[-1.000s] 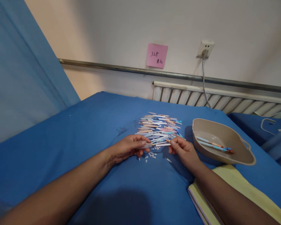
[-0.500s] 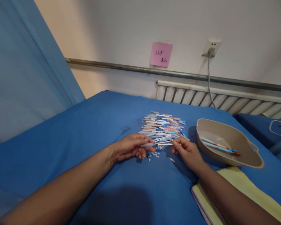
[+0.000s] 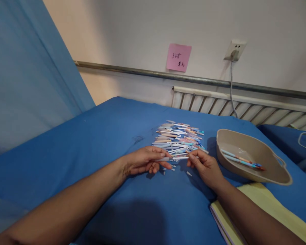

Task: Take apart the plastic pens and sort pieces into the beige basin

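Observation:
My left hand point(image 3: 149, 160) pinches a pale, translucent pen barrel point(image 3: 163, 159) between thumb and fingers. A white pen refill point(image 3: 180, 158) lies in line with the barrel, its left end at or just inside the barrel's opening. The refill's right end is gripped by the thumb and fingertips of my right hand point(image 3: 202, 163). Just beyond both hands is a pile of pen parts point(image 3: 173, 136): barrels, white refills and patterned pieces. Several small whitish cone tips point(image 3: 189, 173) are scattered on the blue cloth below and between my hands.
A beige basin point(image 3: 255, 139) on the right holds a few pens point(image 3: 241, 159). A folded yellow cloth point(image 3: 265, 204) lies under my right forearm. Behind the blue-covered surface point(image 3: 112, 119) are a radiator point(image 3: 206, 101), a metal rail point(image 3: 137, 70) and a plugged socket point(image 3: 235, 50). A blue curtain point(image 3: 35, 61) hangs left.
The view has shifted slightly, so the surroundings sit a little further right. Both hands keep their grips on the barrel and refill, with barely any visible movement.

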A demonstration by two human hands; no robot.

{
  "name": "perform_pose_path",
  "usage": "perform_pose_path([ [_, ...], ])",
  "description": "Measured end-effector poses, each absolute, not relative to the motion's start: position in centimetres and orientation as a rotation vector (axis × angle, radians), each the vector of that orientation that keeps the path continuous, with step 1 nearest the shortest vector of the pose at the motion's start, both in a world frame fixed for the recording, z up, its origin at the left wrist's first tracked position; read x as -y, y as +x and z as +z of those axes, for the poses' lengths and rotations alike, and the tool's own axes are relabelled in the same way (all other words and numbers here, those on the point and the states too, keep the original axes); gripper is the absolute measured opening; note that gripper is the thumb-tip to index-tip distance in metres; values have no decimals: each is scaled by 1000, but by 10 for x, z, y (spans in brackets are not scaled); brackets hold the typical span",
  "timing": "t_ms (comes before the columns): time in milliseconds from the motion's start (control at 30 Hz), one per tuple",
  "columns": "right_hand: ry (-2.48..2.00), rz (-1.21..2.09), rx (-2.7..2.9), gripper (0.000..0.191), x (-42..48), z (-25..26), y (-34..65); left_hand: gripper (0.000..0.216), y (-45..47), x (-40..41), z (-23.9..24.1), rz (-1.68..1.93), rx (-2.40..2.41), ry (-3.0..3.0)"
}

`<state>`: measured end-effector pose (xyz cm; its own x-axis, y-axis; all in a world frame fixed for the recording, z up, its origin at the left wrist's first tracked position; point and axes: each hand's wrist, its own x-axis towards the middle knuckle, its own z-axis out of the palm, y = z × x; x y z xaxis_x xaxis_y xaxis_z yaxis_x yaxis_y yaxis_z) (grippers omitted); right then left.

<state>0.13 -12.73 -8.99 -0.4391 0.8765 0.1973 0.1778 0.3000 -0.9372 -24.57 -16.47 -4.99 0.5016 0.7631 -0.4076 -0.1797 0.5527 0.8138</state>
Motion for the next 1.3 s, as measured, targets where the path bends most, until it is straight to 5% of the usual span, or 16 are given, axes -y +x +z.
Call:
perform_pose_path([
  [467, -766, 1308, 2097, 22, 148, -85, -12, 35, -232, 172, -52, 537, -742, 770],
  [1300, -869, 1221, 1763, 26, 147, -88, -12, 42, -232, 170, -55, 610, -808, 760],
])
